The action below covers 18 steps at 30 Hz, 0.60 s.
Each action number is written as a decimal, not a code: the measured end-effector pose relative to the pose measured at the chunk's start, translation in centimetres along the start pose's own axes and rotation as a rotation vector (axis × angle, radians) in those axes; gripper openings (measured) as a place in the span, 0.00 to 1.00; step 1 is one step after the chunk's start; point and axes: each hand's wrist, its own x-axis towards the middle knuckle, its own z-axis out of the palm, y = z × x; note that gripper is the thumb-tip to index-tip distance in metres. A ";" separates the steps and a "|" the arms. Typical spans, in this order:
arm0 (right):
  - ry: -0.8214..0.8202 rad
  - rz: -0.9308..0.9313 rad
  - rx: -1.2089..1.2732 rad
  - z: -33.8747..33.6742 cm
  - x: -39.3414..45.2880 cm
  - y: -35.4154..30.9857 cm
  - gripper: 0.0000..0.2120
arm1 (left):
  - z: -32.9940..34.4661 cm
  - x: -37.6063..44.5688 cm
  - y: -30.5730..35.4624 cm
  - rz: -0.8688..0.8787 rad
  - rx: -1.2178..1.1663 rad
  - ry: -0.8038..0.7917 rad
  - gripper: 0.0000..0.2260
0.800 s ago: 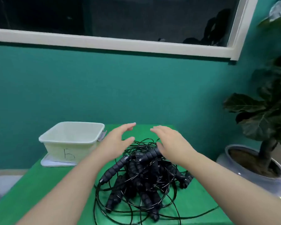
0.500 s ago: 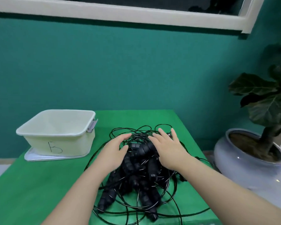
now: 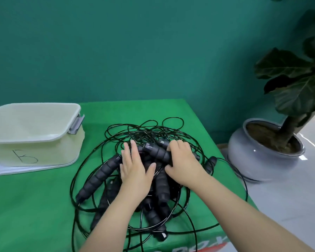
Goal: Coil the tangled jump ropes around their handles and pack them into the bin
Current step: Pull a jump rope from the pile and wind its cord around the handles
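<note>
Head view: jump ropes (image 3: 144,179) are heaped, uncoiled and tangled, on the green surface (image 3: 35,206). Bin (image 3: 35,140) is seen empty. Left hand (image 3: 135,166) is laid flat; right hand (image 3: 182,160) is curled round 1 handle (image 3: 156,151). Nothing is yet packed.

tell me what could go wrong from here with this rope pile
1. The right hand grips one handle in the tangled ropes; lifting it may drag the whole knot along.
2. Cord loops hang past the table edge near the plant pot; a pull might snag them.
3. The bin stands close; sliding cords could nudge it.
</note>
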 end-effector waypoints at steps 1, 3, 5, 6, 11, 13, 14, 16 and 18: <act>0.008 0.001 -0.025 0.3 -0.1 0.6 0.16 | 0.2 0.1 -0.1 -0.013 0.040 -0.027 0.37; 0.007 0.022 -0.054 0.6 0.1 1.7 0.17 | 0.7 0.3 -0.3 -0.011 0.142 -0.101 0.33; -0.014 0.063 -0.016 0.4 0.6 2.8 0.17 | 0.9 0.5 -0.4 -0.008 0.218 -0.166 0.31; -0.010 0.091 0.020 0.2 1.0 3.4 0.16 | 1.0 0.5 -0.5 -0.007 0.240 -0.189 0.30; -0.114 0.189 0.074 -0.4 2.3 5.2 0.15 | 0.8 0.7 -0.9 -0.011 0.232 -0.260 0.28; -0.214 0.267 0.100 0.6 1.8 5.4 0.16 | 0.7 0.7 -1.1 -0.015 0.237 -0.277 0.28; -0.236 0.308 0.153 1.1 1.5 5.3 0.17 | 0.7 0.8 -1.2 -0.018 0.242 -0.283 0.28; -0.240 0.372 0.240 1.9 0.9 5.4 0.25 | 0.8 0.7 -1.2 -0.017 0.256 -0.290 0.28; -0.262 0.378 0.239 2.1 0.8 5.5 0.40 | 0.9 0.6 -1.0 -0.013 0.265 -0.289 0.28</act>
